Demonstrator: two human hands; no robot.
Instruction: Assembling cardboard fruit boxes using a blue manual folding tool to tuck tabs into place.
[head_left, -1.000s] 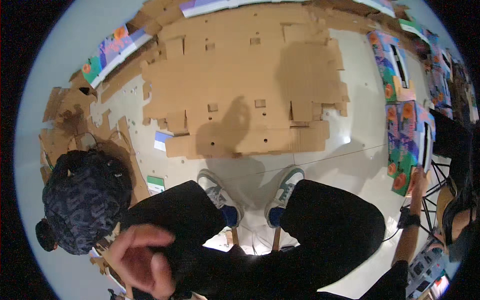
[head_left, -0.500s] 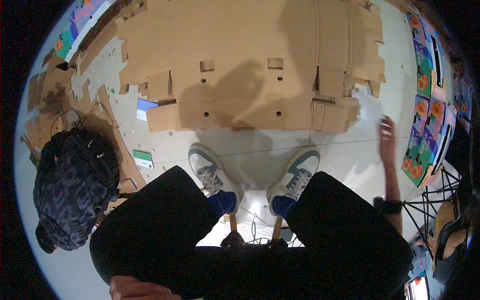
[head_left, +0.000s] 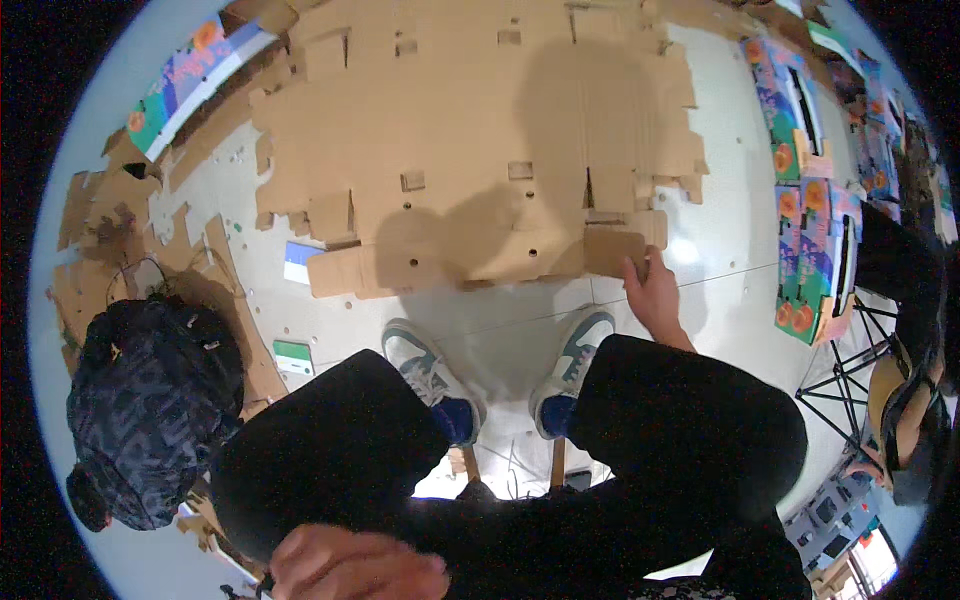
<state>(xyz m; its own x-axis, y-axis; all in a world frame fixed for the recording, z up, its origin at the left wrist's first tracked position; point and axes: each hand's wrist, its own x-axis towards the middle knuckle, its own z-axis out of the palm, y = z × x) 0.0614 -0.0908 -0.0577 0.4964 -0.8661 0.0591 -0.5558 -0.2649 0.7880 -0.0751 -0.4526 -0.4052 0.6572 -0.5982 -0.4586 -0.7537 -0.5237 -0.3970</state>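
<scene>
A large flat brown cardboard sheet (head_left: 450,130) with notched edges, slots and small round holes lies on the floor in front of my shoes. At its near right corner is a flap (head_left: 615,250), darker than the sheet around it. My right hand (head_left: 655,300) grips the edge of this flap between thumb and fingers. Low in the view, my left hand (head_left: 355,565) is over my left thigh, slightly blurred. Its fingers look bent, but whether they hold anything does not show.
A dark patterned backpack (head_left: 150,410) stands at the left beside torn cardboard (head_left: 95,215). Colourful printed boxes (head_left: 815,255) lie at the right, near a black wire frame (head_left: 850,370) and another person's arm (head_left: 912,425). A small green and white box (head_left: 293,357) is near my left shoe.
My right hand has come inward from the right onto the cardboard's near right corner and taken hold of the flap. My left hand has risen further into view. The view has shifted right.
</scene>
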